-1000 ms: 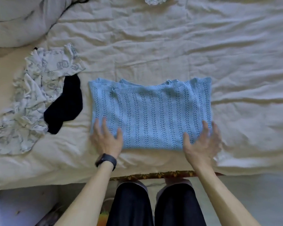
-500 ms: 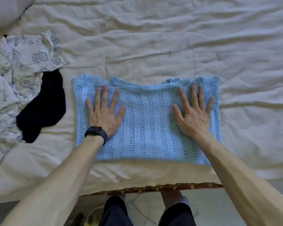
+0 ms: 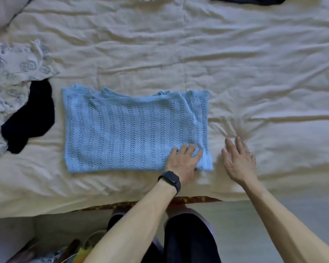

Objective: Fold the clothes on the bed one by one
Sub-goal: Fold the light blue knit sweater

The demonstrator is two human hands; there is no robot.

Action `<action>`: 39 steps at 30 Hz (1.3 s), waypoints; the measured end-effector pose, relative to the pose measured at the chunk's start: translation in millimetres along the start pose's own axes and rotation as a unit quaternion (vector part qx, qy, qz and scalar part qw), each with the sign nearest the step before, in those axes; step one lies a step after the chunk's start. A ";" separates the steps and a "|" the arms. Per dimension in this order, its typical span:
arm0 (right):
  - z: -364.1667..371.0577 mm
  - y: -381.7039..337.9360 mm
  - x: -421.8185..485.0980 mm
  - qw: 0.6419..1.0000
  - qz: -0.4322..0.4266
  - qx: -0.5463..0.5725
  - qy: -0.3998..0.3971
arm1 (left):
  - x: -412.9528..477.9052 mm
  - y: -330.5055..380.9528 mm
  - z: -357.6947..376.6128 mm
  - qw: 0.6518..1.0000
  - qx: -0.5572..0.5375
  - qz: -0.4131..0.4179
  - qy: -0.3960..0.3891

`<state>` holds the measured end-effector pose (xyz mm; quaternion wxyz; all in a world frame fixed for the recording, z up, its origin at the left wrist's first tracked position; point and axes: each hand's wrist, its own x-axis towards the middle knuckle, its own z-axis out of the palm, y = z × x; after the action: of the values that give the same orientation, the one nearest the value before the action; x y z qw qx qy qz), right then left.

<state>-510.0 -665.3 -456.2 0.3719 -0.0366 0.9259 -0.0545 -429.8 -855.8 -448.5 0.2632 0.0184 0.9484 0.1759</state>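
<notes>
On the bed (image 3: 179,44), the left hand (image 3: 184,160) presses flat on the blue sweater (image 3: 131,130). The right hand (image 3: 237,160) beside it lies open, empty. Dragging could bunch the fold.

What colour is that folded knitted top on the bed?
Light blue knitted top, striped with openwork rows; head view shows it.

Left hand (image 3: 184,162) crossed sweater (image 3: 131,130); right hand (image 3: 239,160) slid off.
</notes>
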 end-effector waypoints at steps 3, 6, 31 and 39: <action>-22.4 -12.2 6.6 0.989 0.027 0.144 0.019 | -17.4 -4.7 -23.2 0.949 -0.247 -0.143 0.134; -45.5 -42.1 10.5 0.940 0.079 0.333 0.009 | -28.5 -24.9 -42.0 0.802 -0.456 -0.349 0.163; -48.4 -297.2 8.8 0.904 0.002 0.427 0.011 | -152.8 -110.3 -49.9 0.652 -0.554 -0.384 0.348; 54.1 -473.5 -21.6 0.978 -0.171 0.118 0.031 | -210.9 -237.9 -2.6 0.560 -0.572 -0.536 0.267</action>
<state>-444.1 -1136.3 -419.6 0.3302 -0.1489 0.9040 -0.2269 -235.8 -1106.5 -424.1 -0.0013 -0.6960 0.5107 0.5048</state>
